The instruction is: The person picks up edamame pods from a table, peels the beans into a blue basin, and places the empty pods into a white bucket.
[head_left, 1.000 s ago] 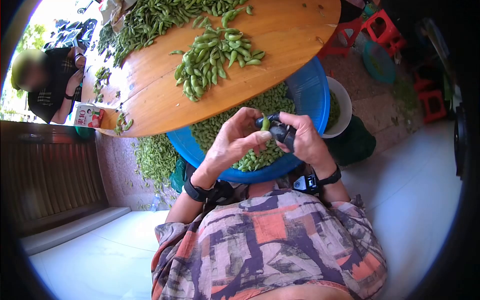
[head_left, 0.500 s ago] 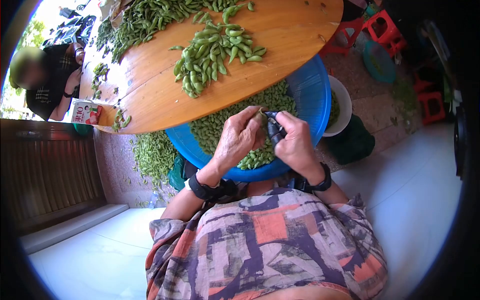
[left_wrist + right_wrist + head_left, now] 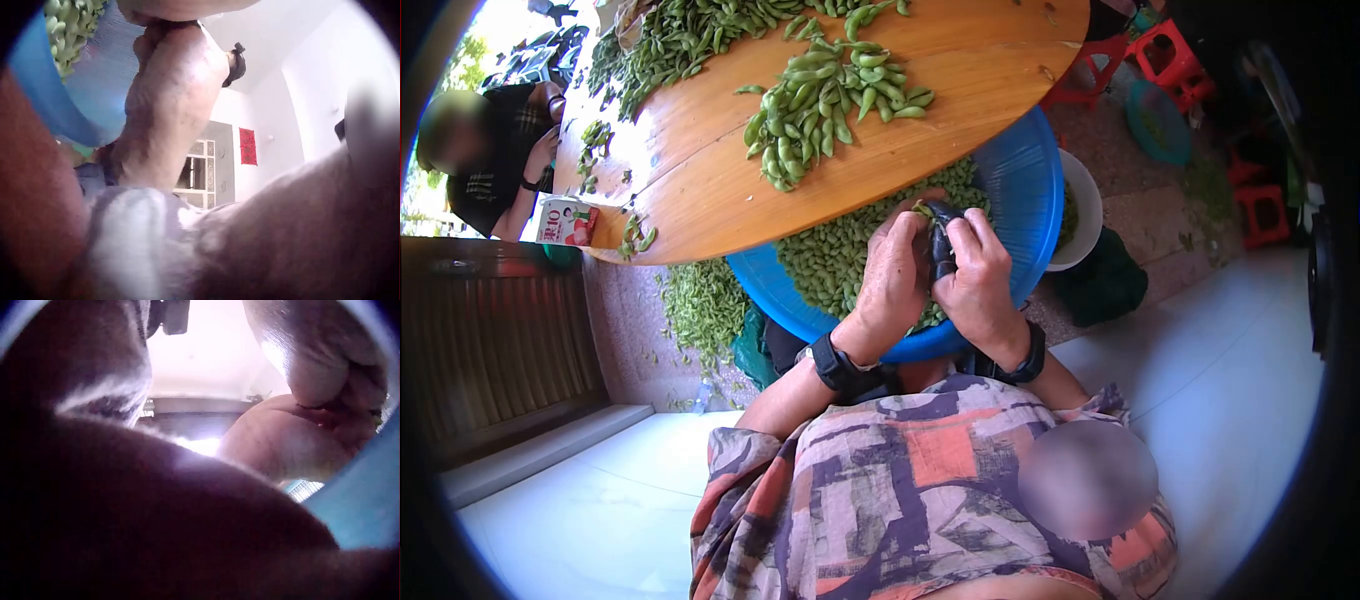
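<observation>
Both hands meet over a blue basin (image 3: pixel 1022 175) of shelled green soybeans (image 3: pixel 825 262). The left hand (image 3: pixel 888 275) has its fingers curled around a green edamame pod (image 3: pixel 921 209), of which only a small bit shows at the fingertips. Black coverings (image 3: pixel 941 245) wrap the thumb and a finger of the right hand (image 3: pixel 978 272), which pinches at the same pod. Most of the pod is hidden between the hands. In the left wrist view, beans (image 3: pixel 65 37) lie inside the basin.
Edamame pods (image 3: pixel 820 105) lie heaped on the wooden table (image 3: pixel 970 90) ahead. Empty pods (image 3: pixel 700 305) cover the floor at left. A white bucket (image 3: pixel 1088 215) stands right of the basin, with red stools (image 3: pixel 1170 60) beyond. Another person (image 3: pixel 485 165) sits at the table's far left.
The hands have closed together and the pod, earlier plainly visible at the left fingertips, is now mostly hidden. The right hand has turned and moved slightly left, its wrapped fingers against the left hand.
</observation>
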Tool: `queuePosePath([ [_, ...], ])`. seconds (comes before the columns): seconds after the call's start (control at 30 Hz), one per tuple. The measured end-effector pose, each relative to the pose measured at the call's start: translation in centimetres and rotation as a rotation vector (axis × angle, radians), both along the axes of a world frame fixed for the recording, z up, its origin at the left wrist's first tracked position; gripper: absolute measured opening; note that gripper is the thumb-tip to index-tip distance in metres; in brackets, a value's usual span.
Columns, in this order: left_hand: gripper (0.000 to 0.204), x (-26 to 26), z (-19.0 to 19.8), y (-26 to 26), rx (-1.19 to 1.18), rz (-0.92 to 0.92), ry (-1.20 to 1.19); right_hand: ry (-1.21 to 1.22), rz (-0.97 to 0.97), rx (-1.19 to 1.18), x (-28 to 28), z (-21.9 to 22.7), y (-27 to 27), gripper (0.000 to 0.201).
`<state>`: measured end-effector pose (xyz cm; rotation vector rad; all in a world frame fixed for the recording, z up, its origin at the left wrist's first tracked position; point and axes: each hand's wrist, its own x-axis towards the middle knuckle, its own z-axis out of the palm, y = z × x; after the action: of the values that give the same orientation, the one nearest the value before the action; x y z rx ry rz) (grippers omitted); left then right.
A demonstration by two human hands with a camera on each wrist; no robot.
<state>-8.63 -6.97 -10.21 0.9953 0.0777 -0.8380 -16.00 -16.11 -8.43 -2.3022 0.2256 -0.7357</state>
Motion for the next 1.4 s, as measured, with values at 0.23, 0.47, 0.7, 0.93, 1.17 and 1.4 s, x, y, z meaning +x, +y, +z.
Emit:
queuePosePath([
  [0.23, 0.013, -0.5, 0.6, -0.7, -0.054, 0.131, 0.375, -0.008, 0.035, -0.132, 0.0, 0.0, 0.2, 0.044],
  [0.47, 0.011, 0.3, 2.5, 1.2, 0.074, -0.095, -0.063, -0.012, 0.041, 0.083, 0.0, 1.7, -0.8, 0.027],
  [0.7, 0.022, 1.3, 3.9, 2.2, 0.284, -0.32, -0.23, 0.169, 0.43, 1.414, -1.1, 0.7, -4.8, 0.012],
  [0.93, 0.018, 1.0, 2.3, 2.2, 0.094, -0.271, -0.143, 0.254, 0.172, 0.927, -0.9, 1.3, -3.1, 0.013],
  [1.17, 0.011, 0.8, 2.0, 2.8, 0.185, -0.229, -0.441, 0.148, 0.161, 0.646, -0.7, 2.1, -2.2, 0.016],
  [1.4, 0.016, 1.9, 6.2, 3.1, 0.445, -0.521, -1.204, -0.008, -0.278, 0.317, -3.7, 3.1, -10.1, 0.011],
])
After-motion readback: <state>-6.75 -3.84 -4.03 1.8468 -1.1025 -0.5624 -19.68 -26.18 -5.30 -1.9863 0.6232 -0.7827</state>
